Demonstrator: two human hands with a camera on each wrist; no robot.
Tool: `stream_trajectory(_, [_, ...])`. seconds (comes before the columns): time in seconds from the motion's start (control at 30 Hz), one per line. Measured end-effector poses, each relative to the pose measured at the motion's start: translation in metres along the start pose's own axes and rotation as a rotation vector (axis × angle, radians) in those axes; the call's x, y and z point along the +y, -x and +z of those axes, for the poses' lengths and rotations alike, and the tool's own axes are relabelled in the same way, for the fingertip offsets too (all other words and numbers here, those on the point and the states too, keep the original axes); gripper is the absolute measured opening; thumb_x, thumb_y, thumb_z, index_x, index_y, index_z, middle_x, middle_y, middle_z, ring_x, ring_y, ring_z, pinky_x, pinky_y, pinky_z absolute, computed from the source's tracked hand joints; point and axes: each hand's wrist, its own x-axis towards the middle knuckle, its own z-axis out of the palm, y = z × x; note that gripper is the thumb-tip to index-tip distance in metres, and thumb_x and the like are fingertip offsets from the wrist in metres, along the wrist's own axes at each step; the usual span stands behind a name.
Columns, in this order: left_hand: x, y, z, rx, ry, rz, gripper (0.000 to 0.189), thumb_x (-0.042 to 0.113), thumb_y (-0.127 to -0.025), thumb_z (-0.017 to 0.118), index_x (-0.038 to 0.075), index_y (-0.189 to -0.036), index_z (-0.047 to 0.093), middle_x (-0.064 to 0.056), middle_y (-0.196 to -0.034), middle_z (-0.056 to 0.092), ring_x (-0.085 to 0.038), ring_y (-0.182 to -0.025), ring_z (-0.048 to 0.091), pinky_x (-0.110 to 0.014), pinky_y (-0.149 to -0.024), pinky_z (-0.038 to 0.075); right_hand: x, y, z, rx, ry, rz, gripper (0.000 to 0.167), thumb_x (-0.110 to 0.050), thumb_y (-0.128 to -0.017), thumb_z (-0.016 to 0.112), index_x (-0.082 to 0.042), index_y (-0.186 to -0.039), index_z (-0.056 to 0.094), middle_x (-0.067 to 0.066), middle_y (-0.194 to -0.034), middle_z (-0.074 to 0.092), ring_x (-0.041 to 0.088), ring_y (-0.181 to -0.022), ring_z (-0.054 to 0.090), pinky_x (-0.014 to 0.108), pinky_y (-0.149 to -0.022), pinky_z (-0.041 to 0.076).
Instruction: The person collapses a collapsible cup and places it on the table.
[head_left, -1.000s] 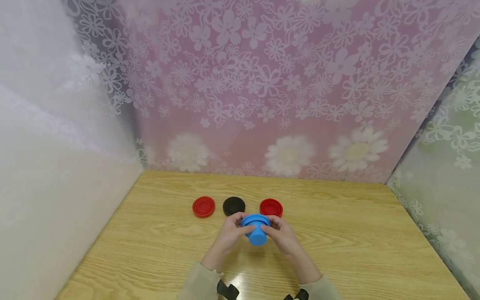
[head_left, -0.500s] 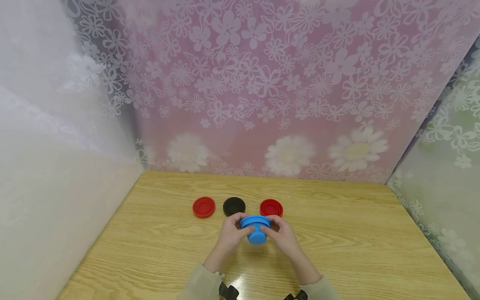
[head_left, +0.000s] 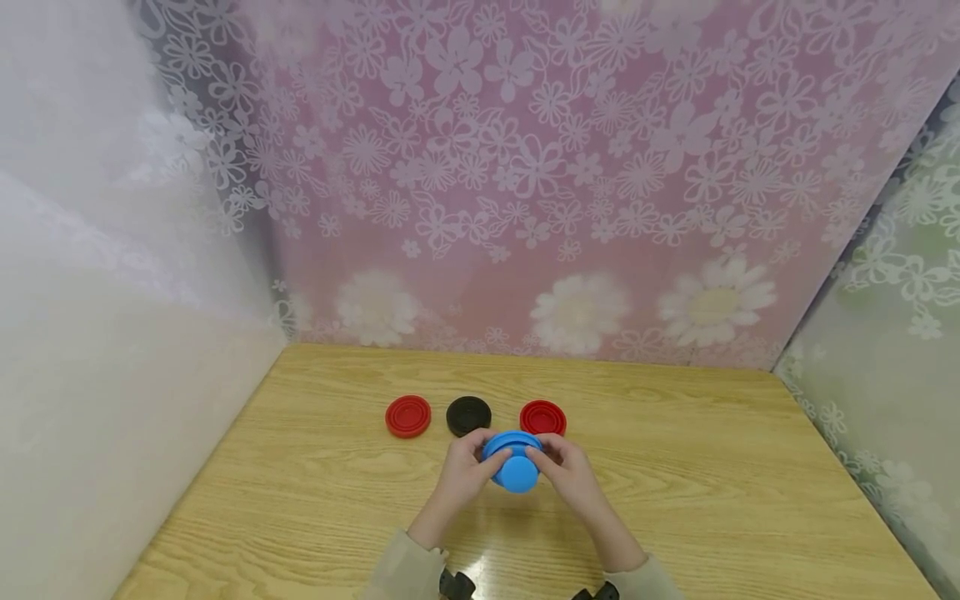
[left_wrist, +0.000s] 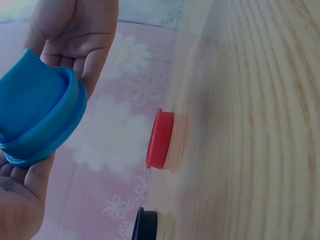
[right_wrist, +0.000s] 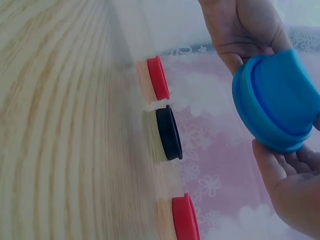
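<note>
A blue collapsible cup (head_left: 519, 475) is held between both hands above the table, its wide rim away from the person and its round base facing back toward the head camera. My left hand (head_left: 459, 475) grips its left side, thumb on the outer wall and fingers behind the rim. On the opposite side my right hand (head_left: 573, 479) holds it likewise, thumb near the base. From the side, in the left wrist view, the narrower part of the cup (left_wrist: 32, 95) stands askew out of the thick rim. The fingers behind the rim are partly hidden.
Three flat, ringed discs like folded cups lie in a row beyond the hands: a red one (head_left: 408, 417), a black one (head_left: 468, 414) and another red one (head_left: 543, 417). The wooden table (head_left: 712, 483) ends at a flower-patterned curtain (head_left: 465, 308).
The blue cup's base has tilted up toward the head camera and shifted slightly right, showing its round end more fully. Both hands keep their grip in nearly the same place.
</note>
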Motion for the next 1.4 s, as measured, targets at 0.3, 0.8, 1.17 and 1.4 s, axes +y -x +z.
stream_trajectory(0.3, [0.004, -0.001, -0.001, 0.003, -0.022, -0.020, 0.019, 0.006, -0.085, 0.058, -0.007, -0.099, 0.058, -0.014, -0.089, 0.062, -0.019, -0.077, 0.058, -0.034, -0.073, 0.050, -0.001, 0.000, -0.011, -0.128, 0.002, -0.089, 0.030, -0.014, -0.087, 0.056, 0.008, -0.108, 0.054, 0.017, -0.096, 0.059, 0.019, -0.081, 0.058, 0.027, -0.072, 0.050])
stream_trajectory(0.8, [0.002, -0.003, -0.002, 0.012, 0.153, -0.099, 0.027, 0.007, -0.087, 0.056, -0.011, -0.106, 0.055, -0.022, -0.098, 0.059, -0.023, -0.085, 0.061, -0.031, -0.073, 0.050, 0.004, -0.004, 0.002, 0.139, 0.075, -0.126, 0.013, -0.005, -0.083, 0.061, 0.003, -0.094, 0.062, 0.006, -0.078, 0.060, 0.011, -0.062, 0.054, 0.028, -0.057, 0.051])
stream_trajectory(1.17, [0.000, -0.003, -0.006, -0.032, 0.314, -0.113, 0.031, 0.001, -0.085, 0.055, -0.014, -0.112, 0.050, -0.025, -0.101, 0.057, -0.019, -0.087, 0.061, -0.030, -0.074, 0.049, -0.020, 0.003, 0.003, 0.159, 0.060, -0.074, 0.016, -0.001, -0.084, 0.058, 0.010, -0.094, 0.060, 0.012, -0.078, 0.060, 0.010, -0.063, 0.056, 0.023, -0.059, 0.051])
stream_trajectory(1.4, [0.004, -0.004, -0.004, 0.009, 0.267, -0.044, 0.026, -0.006, -0.083, 0.054, -0.017, -0.107, 0.052, -0.028, -0.098, 0.057, -0.024, -0.086, 0.061, -0.031, -0.075, 0.049, -0.033, 0.007, 0.006, 0.172, 0.056, -0.053, 0.015, 0.000, -0.084, 0.057, 0.011, -0.094, 0.060, 0.013, -0.078, 0.061, 0.009, -0.063, 0.057, 0.023, -0.058, 0.051])
